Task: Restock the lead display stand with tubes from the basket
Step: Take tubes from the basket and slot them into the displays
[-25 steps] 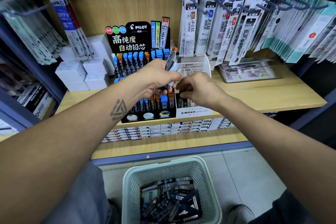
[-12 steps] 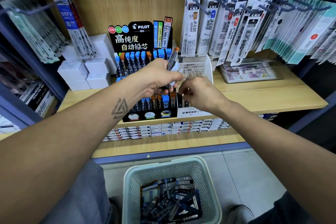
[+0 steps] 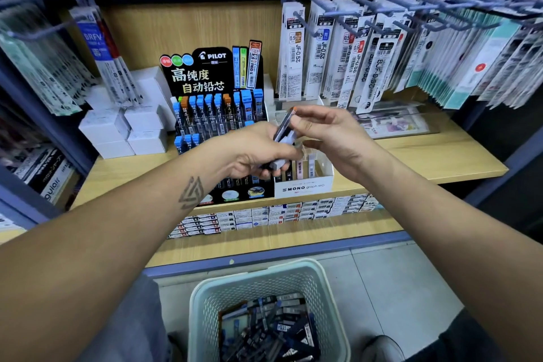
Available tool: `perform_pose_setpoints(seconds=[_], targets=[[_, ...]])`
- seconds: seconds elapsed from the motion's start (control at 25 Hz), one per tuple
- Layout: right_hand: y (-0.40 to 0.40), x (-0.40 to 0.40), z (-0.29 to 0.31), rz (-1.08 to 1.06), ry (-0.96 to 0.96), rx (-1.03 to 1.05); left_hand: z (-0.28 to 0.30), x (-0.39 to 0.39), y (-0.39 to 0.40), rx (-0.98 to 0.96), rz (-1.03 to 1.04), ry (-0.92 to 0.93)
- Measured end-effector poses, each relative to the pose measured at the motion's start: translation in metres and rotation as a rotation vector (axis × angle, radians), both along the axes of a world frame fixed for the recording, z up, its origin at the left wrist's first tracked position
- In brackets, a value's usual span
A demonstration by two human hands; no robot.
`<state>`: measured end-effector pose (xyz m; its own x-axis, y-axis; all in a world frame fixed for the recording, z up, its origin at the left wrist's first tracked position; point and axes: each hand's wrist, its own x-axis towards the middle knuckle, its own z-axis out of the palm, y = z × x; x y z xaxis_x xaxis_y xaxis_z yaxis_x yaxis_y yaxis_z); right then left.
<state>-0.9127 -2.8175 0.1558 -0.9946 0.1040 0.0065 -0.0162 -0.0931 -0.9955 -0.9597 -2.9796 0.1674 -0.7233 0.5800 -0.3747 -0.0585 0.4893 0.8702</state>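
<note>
Head view: both hands meet above the near edge of the wooden shelf (image 3: 426,156), in front of the black lead stand (image 3: 217,114). Left hand (image 3: 252,153) is curled around a small bundle of tubes (image 3: 283,138), gripping their lower ends. Right hand (image 3: 332,135) pinches the top of one orange-capped tube (image 3: 286,123) in that bundle between thumb and forefinger; its other fingers are relaxed and extended.

Stand sits on the shelf, left of centre, with rows of blue- and orange-capped tubes in its tiered slots. A white box (image 3: 304,182) marked MONO stands just beside it on the right, holding a few upright tubes.

Basket (image 3: 205,308), pale green and perforated, sits on the floor nearest the camera, below the shelf, and holds a loose pile of dark tubes. Hanging refill packs (image 3: 367,59) fill the far right. White cartons (image 3: 126,126) are stacked left of the stand.
</note>
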Motion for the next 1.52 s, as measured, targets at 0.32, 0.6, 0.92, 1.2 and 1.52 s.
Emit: perform_pose_setpoints(seconds=[0.32,0.6,0.92,1.2,1.52], targets=[[0.012,-0.004,0.003,-0.112,-0.056,-0.262,-0.006,0.005,0.007,0.000,-0.026,-0.024],[0.004,-0.011,0.007,-0.159,-0.010,-0.358,0.011,-0.003,-0.017,-0.007,0.036,-0.027],[-0.014,-0.019,0.007,-0.146,0.153,0.194,0.032,-0.024,-0.073,0.106,0.393,0.048],[-0.023,-0.018,0.002,-0.143,0.294,0.695,0.033,-0.023,-0.062,0.131,0.381,0.089],[-0.026,-0.023,-0.008,0.015,0.235,0.817,0.034,-0.019,-0.059,0.108,0.354,0.093]])
